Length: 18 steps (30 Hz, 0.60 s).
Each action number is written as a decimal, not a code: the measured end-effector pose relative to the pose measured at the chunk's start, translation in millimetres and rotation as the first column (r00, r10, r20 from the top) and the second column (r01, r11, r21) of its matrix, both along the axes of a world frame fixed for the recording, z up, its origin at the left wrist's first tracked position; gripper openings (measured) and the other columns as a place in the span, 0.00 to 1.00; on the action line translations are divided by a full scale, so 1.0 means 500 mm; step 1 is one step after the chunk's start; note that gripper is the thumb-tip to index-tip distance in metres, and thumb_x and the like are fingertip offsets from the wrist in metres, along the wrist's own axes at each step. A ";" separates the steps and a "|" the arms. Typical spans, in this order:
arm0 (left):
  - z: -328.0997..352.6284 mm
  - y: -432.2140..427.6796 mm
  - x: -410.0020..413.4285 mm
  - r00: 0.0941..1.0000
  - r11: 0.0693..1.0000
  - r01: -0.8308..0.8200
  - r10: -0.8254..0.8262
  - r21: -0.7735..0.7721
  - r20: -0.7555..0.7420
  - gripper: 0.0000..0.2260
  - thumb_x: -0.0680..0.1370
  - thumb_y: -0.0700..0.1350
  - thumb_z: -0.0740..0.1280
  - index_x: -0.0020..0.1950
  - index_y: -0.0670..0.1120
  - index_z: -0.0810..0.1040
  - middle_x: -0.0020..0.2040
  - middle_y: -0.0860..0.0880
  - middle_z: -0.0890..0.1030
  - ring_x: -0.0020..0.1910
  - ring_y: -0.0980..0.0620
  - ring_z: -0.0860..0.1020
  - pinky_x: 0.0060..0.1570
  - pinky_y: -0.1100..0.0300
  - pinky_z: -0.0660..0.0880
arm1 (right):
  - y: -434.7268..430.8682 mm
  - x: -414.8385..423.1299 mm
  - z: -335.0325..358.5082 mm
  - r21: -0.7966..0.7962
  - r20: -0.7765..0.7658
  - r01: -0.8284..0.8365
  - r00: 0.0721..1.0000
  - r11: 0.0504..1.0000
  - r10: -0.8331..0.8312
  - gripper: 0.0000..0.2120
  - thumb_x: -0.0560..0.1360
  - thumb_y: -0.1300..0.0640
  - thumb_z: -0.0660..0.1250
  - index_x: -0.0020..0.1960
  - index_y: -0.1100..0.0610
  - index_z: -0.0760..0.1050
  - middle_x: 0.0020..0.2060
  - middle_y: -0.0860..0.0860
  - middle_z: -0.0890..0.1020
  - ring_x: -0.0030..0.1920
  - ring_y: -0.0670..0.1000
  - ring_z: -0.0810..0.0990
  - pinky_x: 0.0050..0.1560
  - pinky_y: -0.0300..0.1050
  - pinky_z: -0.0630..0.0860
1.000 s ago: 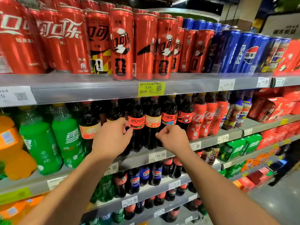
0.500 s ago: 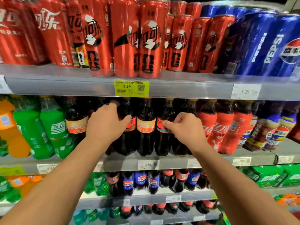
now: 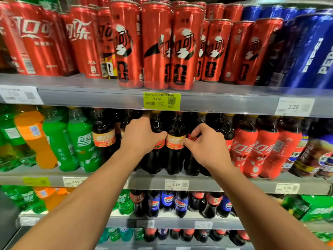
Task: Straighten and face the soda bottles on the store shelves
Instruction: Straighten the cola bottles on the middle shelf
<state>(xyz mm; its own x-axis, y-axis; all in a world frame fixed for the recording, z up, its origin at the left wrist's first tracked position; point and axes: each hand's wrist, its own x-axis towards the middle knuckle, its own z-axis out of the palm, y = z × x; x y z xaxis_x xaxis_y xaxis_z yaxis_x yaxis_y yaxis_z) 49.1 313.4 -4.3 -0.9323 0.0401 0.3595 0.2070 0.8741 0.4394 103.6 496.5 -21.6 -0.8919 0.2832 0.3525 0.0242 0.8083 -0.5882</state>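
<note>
We've leaned in closer; both hands stay on the cola row under the yellow price tag [image 3: 161, 101]. Left hand [image 3: 142, 136] wraps the red-label cola bottle [image 3: 159, 147] straight below the tag. Right hand [image 3: 209, 145] pinches the next red-label bottle [image 3: 191, 166], below-right of the tag. An orange-label cola bottle [image 3: 175, 141] stands between them.

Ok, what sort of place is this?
Most likely a supermarket drinks aisle: grey metal shelves, rows of tall red soda cans and dark plastic cola bottles, and a yellow-green price tag.
</note>
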 end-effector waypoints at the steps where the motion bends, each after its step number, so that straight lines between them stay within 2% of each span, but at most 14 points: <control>1: -0.002 -0.003 0.005 1.000 1.000 0.014 -0.014 0.008 -0.020 0.25 0.66 0.64 0.71 0.49 0.45 0.75 0.40 0.46 0.80 0.42 0.42 0.79 0.37 0.55 0.74 | -0.012 -0.003 0.002 0.001 -0.002 -0.018 1.000 1.000 0.018 0.12 0.70 0.47 0.72 0.50 0.49 0.74 0.35 0.47 0.82 0.42 0.52 0.81 0.40 0.46 0.74; 3: -0.008 -0.011 0.018 0.996 0.998 0.057 -0.056 0.019 -0.063 0.25 0.65 0.64 0.71 0.51 0.47 0.74 0.43 0.47 0.81 0.44 0.45 0.80 0.38 0.55 0.74 | -0.036 -0.012 0.004 -0.027 -0.004 -0.037 0.999 0.999 0.037 0.21 0.70 0.45 0.72 0.60 0.50 0.73 0.39 0.50 0.83 0.45 0.54 0.82 0.44 0.49 0.78; 5: -0.012 -0.021 0.032 0.989 0.994 0.111 -0.108 0.017 -0.105 0.22 0.66 0.64 0.71 0.48 0.50 0.70 0.42 0.50 0.79 0.42 0.48 0.78 0.36 0.56 0.71 | -0.054 -0.025 0.010 -0.079 -0.004 -0.013 1.000 0.997 0.012 0.27 0.69 0.43 0.72 0.64 0.52 0.70 0.42 0.54 0.83 0.44 0.56 0.83 0.44 0.54 0.81; 9: -0.009 -0.048 0.055 0.977 0.985 0.164 -0.154 0.055 -0.148 0.20 0.66 0.62 0.72 0.47 0.53 0.67 0.42 0.52 0.78 0.41 0.50 0.76 0.36 0.54 0.73 | -0.068 -0.055 0.025 -0.065 0.143 0.038 0.989 0.997 -0.028 0.24 0.67 0.39 0.73 0.50 0.56 0.71 0.37 0.55 0.83 0.33 0.57 0.84 0.38 0.52 0.83; 11: -0.007 -0.062 0.063 0.976 0.982 0.172 -0.160 0.076 -0.147 0.20 0.65 0.61 0.72 0.47 0.55 0.67 0.42 0.53 0.78 0.41 0.50 0.77 0.37 0.53 0.74 | -0.070 -0.063 0.027 -0.046 0.211 0.036 0.977 0.998 -0.026 0.26 0.67 0.36 0.73 0.47 0.56 0.71 0.36 0.54 0.83 0.29 0.55 0.83 0.35 0.50 0.83; 14: -0.010 -0.081 0.074 0.971 0.974 0.194 -0.175 0.114 -0.161 0.19 0.65 0.61 0.72 0.46 0.58 0.66 0.42 0.54 0.78 0.42 0.51 0.77 0.39 0.53 0.74 | -0.076 -0.072 0.018 0.014 0.235 0.063 0.970 0.998 -0.065 0.29 0.66 0.33 0.72 0.48 0.56 0.69 0.39 0.54 0.82 0.34 0.57 0.84 0.37 0.52 0.83; 18: -0.006 -0.107 0.092 0.961 0.962 0.209 -0.169 0.175 -0.217 0.20 0.65 0.60 0.73 0.49 0.61 0.66 0.46 0.54 0.78 0.45 0.53 0.76 0.39 0.58 0.67 | -0.088 -0.072 0.007 0.043 0.206 0.102 0.973 0.994 -0.109 0.30 0.65 0.33 0.72 0.50 0.56 0.68 0.38 0.53 0.81 0.37 0.57 0.83 0.39 0.54 0.83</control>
<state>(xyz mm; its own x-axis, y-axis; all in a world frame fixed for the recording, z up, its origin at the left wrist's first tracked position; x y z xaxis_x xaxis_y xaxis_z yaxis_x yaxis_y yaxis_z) 95.2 260.1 -7.3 -0.8233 0.1195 0.5548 0.4606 0.7118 0.5302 67.6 452.7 -17.9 -0.9122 0.3713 0.1734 0.2292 0.8130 -0.5352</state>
